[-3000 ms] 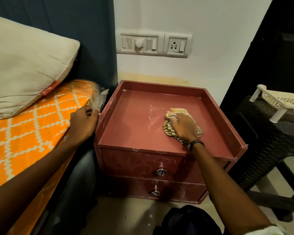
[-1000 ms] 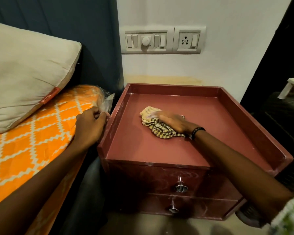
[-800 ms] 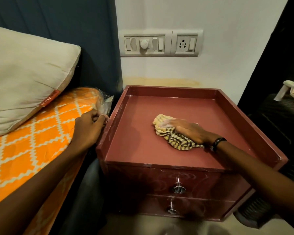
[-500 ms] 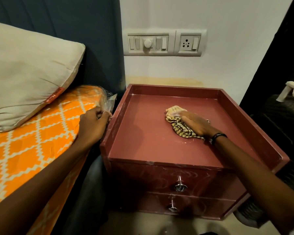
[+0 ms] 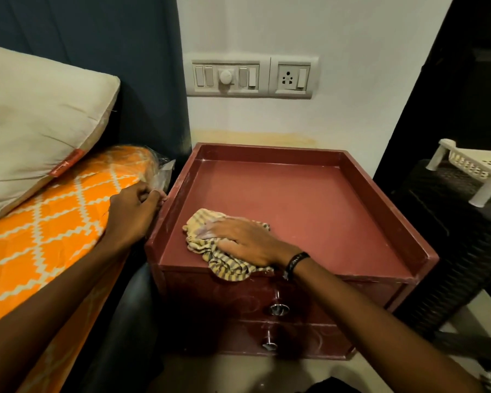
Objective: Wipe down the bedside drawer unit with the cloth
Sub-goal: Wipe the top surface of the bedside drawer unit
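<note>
The dark red bedside drawer unit (image 5: 338,211) stands against the white wall, with a raised rim around its top and two drawers with metal knobs below. A crumpled yellow-and-grey striped cloth (image 5: 224,262) lies at the front left of the top, its edge hanging over the front lip. My right hand (image 5: 247,242) presses flat on the cloth, fingers spread, a black band on the wrist. My left hand (image 5: 133,214) rests curled against the unit's left rim, beside the mattress corner.
An orange patterned mattress (image 5: 48,236) with a cream pillow (image 5: 34,120) lies to the left, clear plastic wrap at its corner. A switch and socket panel (image 5: 250,76) is on the wall above. A dark woven stool with a white plastic rack (image 5: 476,168) stands to the right.
My right hand has dragged the cloth from the middle of the top toward the front left edge, where it now hangs over the lip. My left hand has stayed at the rim.
</note>
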`<action>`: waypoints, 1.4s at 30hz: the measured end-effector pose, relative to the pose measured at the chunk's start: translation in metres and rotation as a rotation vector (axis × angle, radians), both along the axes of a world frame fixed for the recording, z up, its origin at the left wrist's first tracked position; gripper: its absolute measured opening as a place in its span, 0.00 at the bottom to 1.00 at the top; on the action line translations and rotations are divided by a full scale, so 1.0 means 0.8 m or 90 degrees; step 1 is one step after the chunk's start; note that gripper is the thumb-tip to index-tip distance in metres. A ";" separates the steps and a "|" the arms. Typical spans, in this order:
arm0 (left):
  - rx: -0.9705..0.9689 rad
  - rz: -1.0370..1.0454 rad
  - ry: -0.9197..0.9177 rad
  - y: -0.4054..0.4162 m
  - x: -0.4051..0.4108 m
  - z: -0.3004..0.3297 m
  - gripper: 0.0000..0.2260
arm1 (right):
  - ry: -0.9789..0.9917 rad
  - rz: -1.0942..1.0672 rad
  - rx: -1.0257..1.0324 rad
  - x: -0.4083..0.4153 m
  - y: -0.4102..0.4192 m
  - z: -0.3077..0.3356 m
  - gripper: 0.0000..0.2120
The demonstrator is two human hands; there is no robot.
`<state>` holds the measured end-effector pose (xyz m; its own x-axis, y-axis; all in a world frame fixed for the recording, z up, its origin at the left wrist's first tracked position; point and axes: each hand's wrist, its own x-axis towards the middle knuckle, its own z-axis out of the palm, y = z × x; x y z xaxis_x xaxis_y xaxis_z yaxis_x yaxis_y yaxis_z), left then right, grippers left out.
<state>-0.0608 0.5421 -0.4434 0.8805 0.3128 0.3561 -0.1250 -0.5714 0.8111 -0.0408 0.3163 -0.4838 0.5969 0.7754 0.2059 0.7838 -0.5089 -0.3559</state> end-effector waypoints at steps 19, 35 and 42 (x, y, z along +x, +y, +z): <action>-0.096 -0.012 0.017 0.004 0.006 -0.002 0.13 | -0.039 -0.690 -0.005 -0.038 -0.217 -0.018 0.31; -0.067 0.012 -0.012 0.001 0.011 -0.008 0.09 | -0.053 -0.376 0.091 -0.077 0.075 -0.024 0.26; -0.041 0.010 -0.012 0.000 0.010 -0.006 0.11 | -0.110 -0.309 0.099 -0.082 0.102 -0.034 0.26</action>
